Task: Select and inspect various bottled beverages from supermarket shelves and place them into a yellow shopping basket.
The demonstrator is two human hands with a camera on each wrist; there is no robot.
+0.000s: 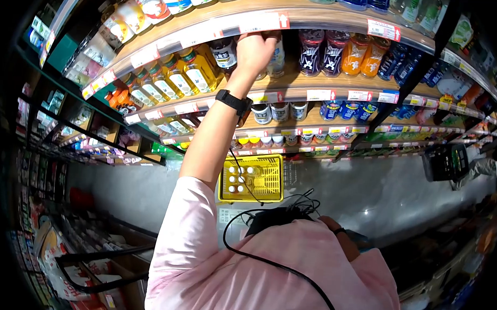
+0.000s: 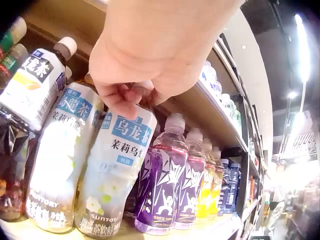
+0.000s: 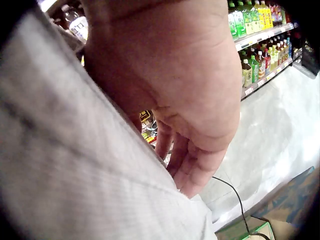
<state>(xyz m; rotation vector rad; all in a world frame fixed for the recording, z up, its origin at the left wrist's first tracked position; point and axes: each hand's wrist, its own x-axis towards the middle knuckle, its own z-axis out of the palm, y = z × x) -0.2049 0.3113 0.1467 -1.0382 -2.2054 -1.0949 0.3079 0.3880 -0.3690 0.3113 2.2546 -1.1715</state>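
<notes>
Left hand (image 2: 145,65) is top-gripping a Suntory jasmine oolong bottle (image 2: 112,175), neighbouring bottles (image 2: 59,170) seemingly crowding it; right hand (image 3: 185,95) is hanging loose, empty

Store aisle, pretty packed. Floor (image 1: 347,184) was smooth grey, kinda shiny, bright glints scattered on it. Main shelving had wood-look boards (image 1: 332,15) stacked in tiers, white-and-red price tags (image 1: 384,29) lining front edges, black upright (image 1: 411,83) splitting bays. More dark racks (image 1: 94,134) stood off to left. Left wrist view caught grey ceiling (image 2: 255,45), long white strip light (image 2: 303,47) glaring, small round spotlight (image 2: 292,95) near it. Far end looked totally washed out.
</notes>
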